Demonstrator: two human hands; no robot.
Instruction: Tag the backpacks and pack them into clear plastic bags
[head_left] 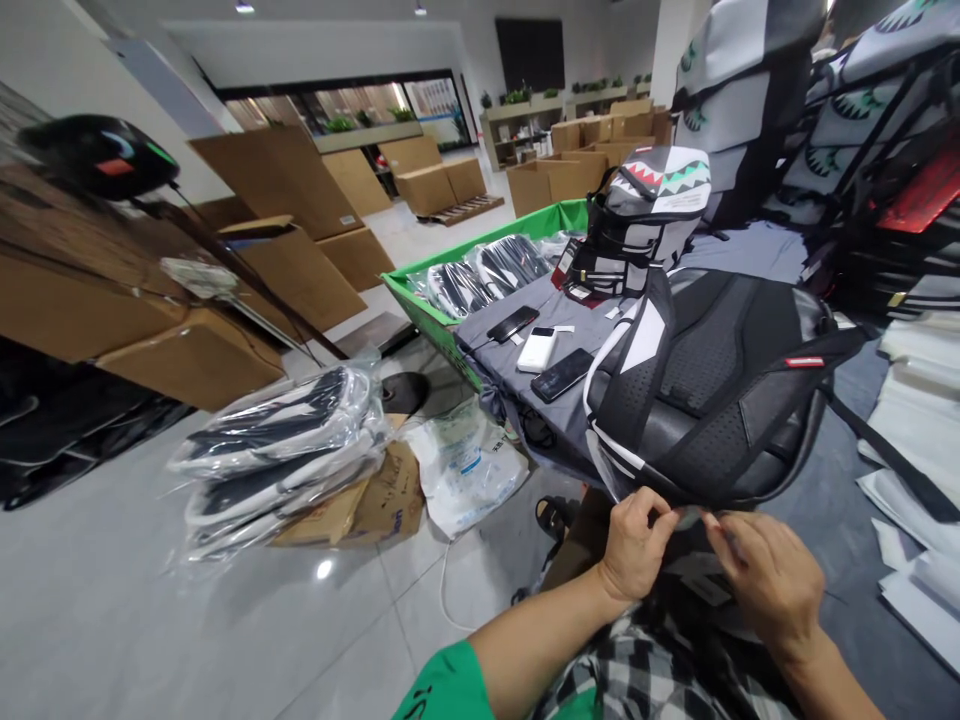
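Observation:
A black backpack (pixel 705 390) with white edging lies on the grey-covered table (pixel 487 345), its padded back and shoulder straps facing up. At its near edge, my left hand (pixel 637 540) is closed in a pinch. Beside it on the right, my right hand (pixel 772 575) pinches too, thumb and fingers pressed together. A thin, pale, see-through piece (pixel 691 514) shows between the two sets of fingertips; what it is cannot be made out. The hands are close together, just below the backpack.
Phones (pixel 562 375), a white power bank (pixel 537 349) and a shark-mouth backpack (pixel 652 205) stand on the table. Behind is a green-lined bin (pixel 480 240) of bagged goods. Plastic-wrapped backpacks (pixel 285 430) are stacked on the left; white sheets (pixel 926 590) lie at right.

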